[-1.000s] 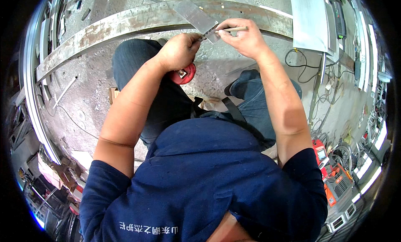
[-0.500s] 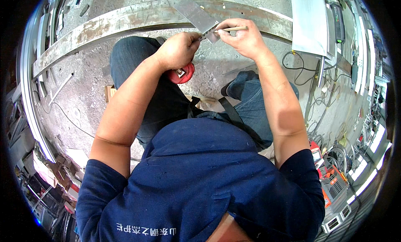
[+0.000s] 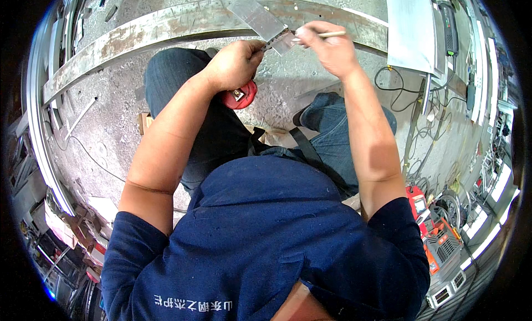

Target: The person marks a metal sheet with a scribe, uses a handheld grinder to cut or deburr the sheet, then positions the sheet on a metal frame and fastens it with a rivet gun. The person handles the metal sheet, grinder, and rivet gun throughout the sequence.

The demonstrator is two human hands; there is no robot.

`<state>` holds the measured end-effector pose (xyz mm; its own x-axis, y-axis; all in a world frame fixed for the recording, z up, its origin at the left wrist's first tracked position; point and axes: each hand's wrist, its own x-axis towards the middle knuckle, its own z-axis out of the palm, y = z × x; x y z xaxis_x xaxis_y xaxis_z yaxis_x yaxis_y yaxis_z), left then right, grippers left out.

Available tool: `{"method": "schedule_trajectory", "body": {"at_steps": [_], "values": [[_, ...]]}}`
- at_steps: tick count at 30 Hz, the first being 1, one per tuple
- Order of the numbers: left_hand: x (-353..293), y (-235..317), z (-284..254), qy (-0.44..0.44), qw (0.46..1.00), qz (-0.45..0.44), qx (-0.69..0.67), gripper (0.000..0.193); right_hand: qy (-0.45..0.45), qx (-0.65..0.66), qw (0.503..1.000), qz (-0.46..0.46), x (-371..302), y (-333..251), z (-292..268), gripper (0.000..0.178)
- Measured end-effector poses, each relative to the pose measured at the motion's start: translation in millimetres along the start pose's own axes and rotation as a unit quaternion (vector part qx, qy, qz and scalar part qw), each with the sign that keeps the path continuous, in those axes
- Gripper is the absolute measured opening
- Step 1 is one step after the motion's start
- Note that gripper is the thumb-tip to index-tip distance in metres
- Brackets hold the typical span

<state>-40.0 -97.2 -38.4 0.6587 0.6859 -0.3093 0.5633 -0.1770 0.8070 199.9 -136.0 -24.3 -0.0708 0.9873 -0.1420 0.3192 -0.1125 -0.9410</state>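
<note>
A rectangular grey metal plate (image 3: pixel 256 18) lies slantwise over the rusty steel beam (image 3: pixel 188 20), its near corner jutting past the beam. My left hand (image 3: pixel 235 65) is closed at the plate's near side, pinching the end of a narrow dark strip with markings that crosses the plate. Below that wrist shows a red tape measure (image 3: pixel 240 95), partly covered by the hand; the strip looks like its blade, though the join is hidden. My right hand (image 3: pixel 331 48) grips a thin pale pencil-like stick (image 3: pixel 336 34), just right of the plate, fingers slightly blurred.
A wide pale metal sheet (image 3: pixel 409 30) stands at the right end of the beam, with a dark power tool (image 3: pixel 450 30) beside it. Black cable (image 3: pixel 390 80) loops over the concrete floor. At the lower right sits an orange and grey machine (image 3: pixel 443 243). Long metal profiles (image 3: pixel 41 149) line the left.
My right hand has drawn away to the right from the plate's edge with the pale stick, uncovering more of the plate's corner. My left hand stays nearly still.
</note>
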Motion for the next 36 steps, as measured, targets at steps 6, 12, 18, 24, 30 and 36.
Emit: {"method": "schedule_trajectory", "body": {"at_steps": [6, 12, 18, 24, 30, 36], "values": [[2, 3, -2, -0.021, 1.0, -0.009, 0.008, 0.026, 0.081, 0.045, 0.994, 0.061, -30, 26, 3, 0.048], [2, -3, 4, 0.015, 1.0, 0.021, 0.011, 0.026, 0.106, 0.27, 0.938, 0.19, -28, 25, 48, 0.033], [-9, 18, -25, 0.064, 0.994, -0.035, -0.076, 0.027, 0.147, 0.35, 0.907, 0.181, -25, 28, 59, 0.023], [-10, -10, -137, 0.281, 0.958, -0.063, 0.003, 0.032, 0.223, 0.265, 0.922, 0.174, -15, 16, 41, 0.022], [13, -62, -169, 0.324, 0.88, -0.066, 0.341, 0.05, 0.285, 0.199, 0.921, 0.176, -4, 23, 39, 0.023], [20, -77, -157, 0.334, 0.825, -0.167, 0.424, 0.065, 0.26, 0.164, 0.938, 0.161, -3, 29, 29, 0.023]]}}
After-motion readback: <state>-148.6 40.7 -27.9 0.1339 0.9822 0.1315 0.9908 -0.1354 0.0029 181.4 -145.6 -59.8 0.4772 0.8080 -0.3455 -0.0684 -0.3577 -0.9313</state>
